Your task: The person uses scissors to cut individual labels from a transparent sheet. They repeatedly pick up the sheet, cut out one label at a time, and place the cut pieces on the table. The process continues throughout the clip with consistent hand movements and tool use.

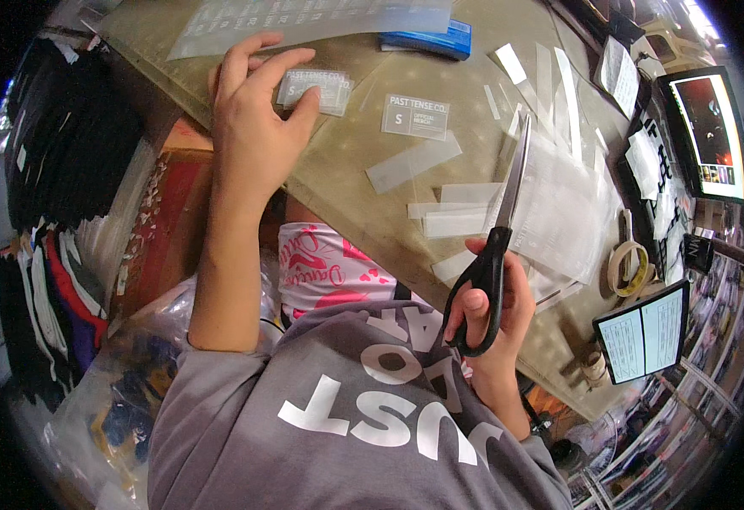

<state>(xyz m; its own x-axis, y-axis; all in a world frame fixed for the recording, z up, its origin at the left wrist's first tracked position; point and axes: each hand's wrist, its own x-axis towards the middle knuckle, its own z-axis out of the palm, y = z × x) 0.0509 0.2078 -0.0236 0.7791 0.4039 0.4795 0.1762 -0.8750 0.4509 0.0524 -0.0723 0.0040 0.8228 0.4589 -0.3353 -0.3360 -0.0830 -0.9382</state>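
My right hand (pixel 514 297) grips a pair of scissors (pixel 498 242) by its black handles. The long metal blades point away from me, over the table, and look closed together. My left hand (pixel 257 106) is over the table's left part with its fingers spread. Its thumb tip rests at or just above a small pile of clear printed labels (pixel 331 100); contact is hard to tell. Another clear label with white print (pixel 416 116) lies alone to the right. Beyond my left hand lies a large translucent sheet (pixel 312 25) with rows of print.
Film strips (pixel 457 223) and a translucent sheet stack (pixel 563 217) lie around the scissors. A blue box (pixel 429 39) sits at the far side. Tape rolls (pixel 628 265), a tablet-like screen (pixel 644 333) and a monitor (pixel 710 134) stand right. Dark garments (pixel 70 136) are at left.
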